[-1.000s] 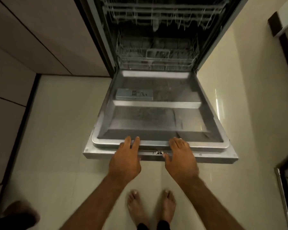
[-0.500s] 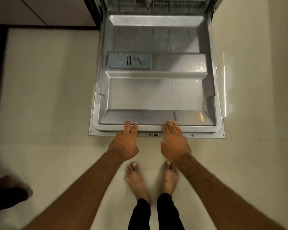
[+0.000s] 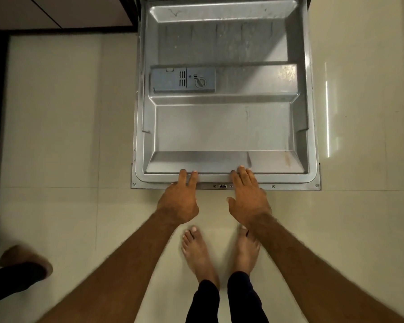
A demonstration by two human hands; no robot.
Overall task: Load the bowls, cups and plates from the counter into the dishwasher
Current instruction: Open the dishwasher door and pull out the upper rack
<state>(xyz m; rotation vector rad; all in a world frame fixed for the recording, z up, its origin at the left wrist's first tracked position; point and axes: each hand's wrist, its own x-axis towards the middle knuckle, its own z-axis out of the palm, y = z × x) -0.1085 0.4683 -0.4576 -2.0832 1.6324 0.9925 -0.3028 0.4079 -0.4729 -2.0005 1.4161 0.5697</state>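
Down from its slant of a second ago, the dishwasher door point(image 3: 224, 131) now lies flat and fully open over the floor point(image 3: 56, 136), and both hands have stayed on its near edge as it dropped; the racks seen earlier are out of frame.

At the far left, low in the view, a blurred foot point(image 3: 26, 262) of a second person stands on the pale tiles, with a dark trouser leg behind it. Above, light cabinet fronts point(image 3: 68, 10) with a dark plinth run along the top left corner. The door's steel inner face fills the upper middle, and a grey detergent dispenser point(image 3: 182, 80) sits in its left half.

The left hand point(image 3: 177, 201) lays two straight fingers on the door's near rim; its other fingers and thumb are hidden, and it grips nothing that shows. Just right of it a small latch point(image 3: 222, 186) sits in the edge strip. The right hand point(image 3: 247, 201) rests its straight fingers over the same rim, thumb spread free to the side, holding nothing.

Below the hands, the person's bare feet point(image 3: 197, 252) stand close to the door's edge. A thin streak of light point(image 3: 327, 113) gleams on the floor at the right.
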